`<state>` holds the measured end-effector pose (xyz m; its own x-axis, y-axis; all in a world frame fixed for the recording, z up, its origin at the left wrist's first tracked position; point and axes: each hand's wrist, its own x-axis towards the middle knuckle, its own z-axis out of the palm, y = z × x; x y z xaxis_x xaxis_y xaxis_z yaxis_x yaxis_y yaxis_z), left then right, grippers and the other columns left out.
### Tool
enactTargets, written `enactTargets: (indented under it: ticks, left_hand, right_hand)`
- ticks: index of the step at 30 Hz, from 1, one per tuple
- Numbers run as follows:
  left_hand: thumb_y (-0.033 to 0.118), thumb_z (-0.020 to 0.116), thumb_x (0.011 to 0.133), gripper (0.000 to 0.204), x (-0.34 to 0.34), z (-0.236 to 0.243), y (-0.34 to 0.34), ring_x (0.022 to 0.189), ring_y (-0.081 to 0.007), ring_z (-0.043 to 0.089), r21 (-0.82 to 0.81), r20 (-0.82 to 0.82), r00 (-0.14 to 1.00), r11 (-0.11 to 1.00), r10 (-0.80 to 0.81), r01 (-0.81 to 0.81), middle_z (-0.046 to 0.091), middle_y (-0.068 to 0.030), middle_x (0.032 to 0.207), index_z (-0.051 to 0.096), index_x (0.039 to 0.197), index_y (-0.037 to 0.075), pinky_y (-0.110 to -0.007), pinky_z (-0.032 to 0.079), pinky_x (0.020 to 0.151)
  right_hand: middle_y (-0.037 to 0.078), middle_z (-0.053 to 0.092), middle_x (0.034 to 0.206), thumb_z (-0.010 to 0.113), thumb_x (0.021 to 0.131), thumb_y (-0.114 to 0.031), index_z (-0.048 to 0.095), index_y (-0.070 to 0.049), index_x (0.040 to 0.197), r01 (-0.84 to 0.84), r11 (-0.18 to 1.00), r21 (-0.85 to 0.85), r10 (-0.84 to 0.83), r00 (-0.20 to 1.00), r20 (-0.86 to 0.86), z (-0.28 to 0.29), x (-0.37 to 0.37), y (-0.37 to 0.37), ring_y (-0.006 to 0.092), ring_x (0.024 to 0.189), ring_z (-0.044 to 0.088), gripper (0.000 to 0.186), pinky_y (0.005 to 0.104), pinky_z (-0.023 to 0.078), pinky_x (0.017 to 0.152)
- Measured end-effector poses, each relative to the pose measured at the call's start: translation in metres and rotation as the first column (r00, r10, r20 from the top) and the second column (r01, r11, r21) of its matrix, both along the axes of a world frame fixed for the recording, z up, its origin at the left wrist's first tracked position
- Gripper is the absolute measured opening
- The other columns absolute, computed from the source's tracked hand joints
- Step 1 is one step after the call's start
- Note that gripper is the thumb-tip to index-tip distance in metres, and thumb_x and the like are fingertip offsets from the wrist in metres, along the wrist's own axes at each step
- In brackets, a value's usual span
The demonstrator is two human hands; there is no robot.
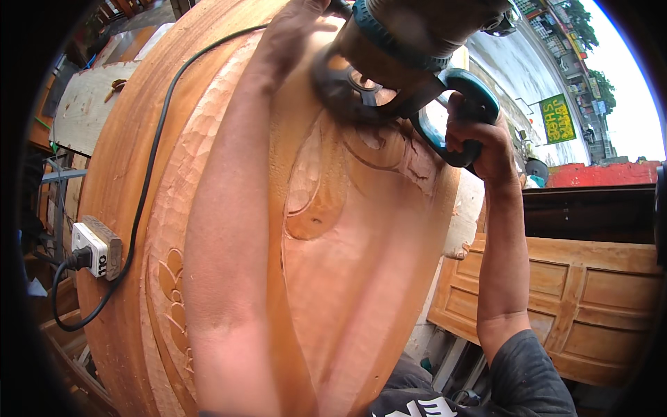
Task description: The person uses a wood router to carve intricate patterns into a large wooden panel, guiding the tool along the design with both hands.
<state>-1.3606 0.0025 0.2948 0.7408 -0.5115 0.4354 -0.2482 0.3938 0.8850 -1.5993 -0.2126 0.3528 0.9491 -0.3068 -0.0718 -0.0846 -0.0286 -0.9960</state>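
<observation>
A large wood router (410,48) with a dark body, teal trim and a round black base rests on a carved wooden panel (347,278). My right hand (486,142) is wrapped around the router's teal and black loop handle (476,104). On the other side, my left hand (288,38) is closed at the dark grip near the top edge, where its fingertips are partly cut off. Under the base, the cutting bit is hard to make out. Scrolls and leaf shapes with rough hollowed ground show in the panel between my forearms.
A black cord (161,125) curves over the panel's left side. A white socket block (97,247) with a plug in it sits at the left edge. Panelled wooden doors (556,295) lean at right, below a red wall (601,174). A yellow-green sign (558,118) hangs beyond.
</observation>
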Motion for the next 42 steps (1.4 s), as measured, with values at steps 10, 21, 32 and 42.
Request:
enactTargets:
  ticks: [10, 21, 32, 42]
  left_hand:
    - [0.05, 0.042, 0.111, 0.057, 0.0, 0.001, -0.002, 0.115, -0.0211, 0.061, 0.02, 0.0, 1.0, 1.0, 0.024, -0.024, 0.064, -0.0126, 0.13, 0.06, 0.136, 0.003, -0.037, 0.051, 0.099]
    - [0.047, 0.042, 0.111, 0.054, 0.005, -0.001, -0.007, 0.115, -0.0206, 0.061, 0.011, -0.017, 1.0, 1.0, 0.016, -0.016, 0.065, -0.0118, 0.129, 0.061, 0.135, 0.003, -0.036, 0.05, 0.1]
    - [0.045, 0.042, 0.112, 0.051, 0.009, -0.004, -0.01, 0.115, -0.0201, 0.061, 0.001, -0.023, 1.0, 1.0, 0.016, -0.016, 0.066, -0.011, 0.128, 0.063, 0.134, 0.003, -0.036, 0.049, 0.101]
    - [0.041, 0.043, 0.113, 0.048, 0.01, -0.005, -0.016, 0.117, -0.0198, 0.061, -0.017, -0.036, 0.999, 1.0, 0.02, -0.021, 0.066, -0.0105, 0.128, 0.064, 0.133, 0.003, -0.035, 0.047, 0.104]
  right_hand:
    - [0.008, 0.061, 0.07, 0.069, 0.07, -0.002, 0.066, 0.004, 0.1, 0.014, 1.0, 0.008, -0.014, 1.0, 0.001, 0.002, 0.0, 0.0, 0.0155, 0.052, 0.057, 0.031, 0.0288, 0.046, 0.053]
    - [0.008, 0.061, 0.071, 0.069, 0.07, -0.001, 0.066, 0.004, 0.1, 0.0, 1.0, 0.003, 0.0, 1.0, 0.001, 0.003, 0.003, -0.002, 0.0153, 0.053, 0.057, 0.03, 0.029, 0.045, 0.053]
    - [0.007, 0.06, 0.071, 0.069, 0.07, -0.001, 0.065, 0.005, 0.101, 0.018, 1.0, 0.011, -0.018, 1.0, -0.006, 0.0, 0.004, -0.004, 0.0154, 0.054, 0.056, 0.031, 0.0286, 0.044, 0.053]
    - [0.007, 0.06, 0.074, 0.07, 0.07, -0.001, 0.065, 0.005, 0.102, 0.009, 0.999, 0.033, -0.009, 1.0, 0.002, 0.001, 0.004, -0.006, 0.0155, 0.056, 0.057, 0.032, 0.0289, 0.044, 0.054]
